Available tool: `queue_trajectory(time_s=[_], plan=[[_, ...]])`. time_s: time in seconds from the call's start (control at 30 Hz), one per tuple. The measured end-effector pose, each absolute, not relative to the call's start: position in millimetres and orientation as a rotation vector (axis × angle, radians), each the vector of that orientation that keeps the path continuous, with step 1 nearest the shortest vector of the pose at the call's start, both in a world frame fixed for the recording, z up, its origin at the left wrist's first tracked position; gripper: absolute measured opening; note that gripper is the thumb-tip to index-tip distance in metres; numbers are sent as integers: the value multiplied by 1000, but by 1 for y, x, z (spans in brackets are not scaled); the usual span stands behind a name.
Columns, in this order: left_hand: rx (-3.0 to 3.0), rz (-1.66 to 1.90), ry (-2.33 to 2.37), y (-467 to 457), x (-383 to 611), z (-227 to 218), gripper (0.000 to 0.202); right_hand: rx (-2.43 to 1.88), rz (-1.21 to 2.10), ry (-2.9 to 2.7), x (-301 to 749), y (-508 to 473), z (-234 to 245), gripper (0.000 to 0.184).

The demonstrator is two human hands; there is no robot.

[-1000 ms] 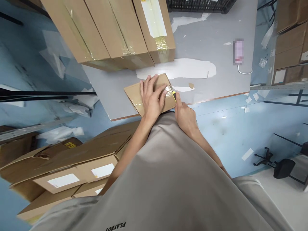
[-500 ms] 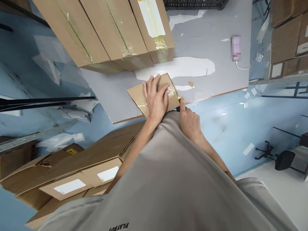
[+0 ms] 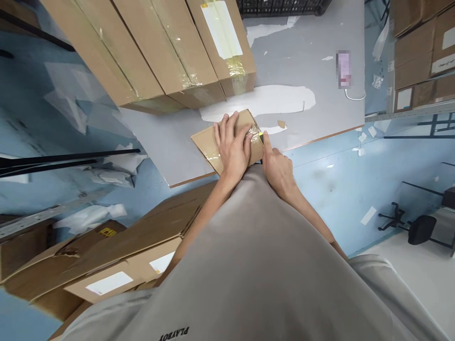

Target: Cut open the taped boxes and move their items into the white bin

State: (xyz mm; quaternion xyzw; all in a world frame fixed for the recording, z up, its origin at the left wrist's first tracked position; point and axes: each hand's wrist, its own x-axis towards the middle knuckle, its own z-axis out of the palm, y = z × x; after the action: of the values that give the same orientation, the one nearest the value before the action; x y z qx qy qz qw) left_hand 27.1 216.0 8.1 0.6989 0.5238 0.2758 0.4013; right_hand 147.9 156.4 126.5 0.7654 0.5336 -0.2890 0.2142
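Note:
A small flat cardboard box (image 3: 205, 141) with clear tape on it lies at the table's near edge, turned at an angle. My left hand (image 3: 232, 151) rests flat on top of it with the fingers spread. At the box's right edge, my right hand (image 3: 279, 169) grips a black and yellow box cutter (image 3: 261, 137), its index finger stretched along the tool. The cutter's front end touches the taped edge; its blade is too small to make out, and most of the handle is hidden by the hand.
Large taped cartons (image 3: 170, 52) stand at the back left of the grey table (image 3: 291, 52), near a black crate (image 3: 284, 7). White paper patches (image 3: 284, 98) and a blurred pink object (image 3: 343, 69) with a white cable lie on it. More cartons (image 3: 142, 227) sit below left.
My right hand has slid the box cutter a short way along the box's right edge, away from my body. My left hand stays on the box.

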Motion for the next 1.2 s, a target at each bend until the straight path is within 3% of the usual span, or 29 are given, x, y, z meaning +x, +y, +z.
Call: queue_trajectory(time_s=[0.37, 0.9, 1.2], plan=[[1798, 694, 1321, 215, 27, 8, 52, 2104, -725, 1396, 145, 149, 130, 92], [1885, 669, 1332, 219, 28, 5, 45, 2004, -902, 1277, 162, 133, 165, 70], [1907, 578, 1409, 218, 29, 12, 47, 2186, -887, 1575, 190, 151, 123, 76]])
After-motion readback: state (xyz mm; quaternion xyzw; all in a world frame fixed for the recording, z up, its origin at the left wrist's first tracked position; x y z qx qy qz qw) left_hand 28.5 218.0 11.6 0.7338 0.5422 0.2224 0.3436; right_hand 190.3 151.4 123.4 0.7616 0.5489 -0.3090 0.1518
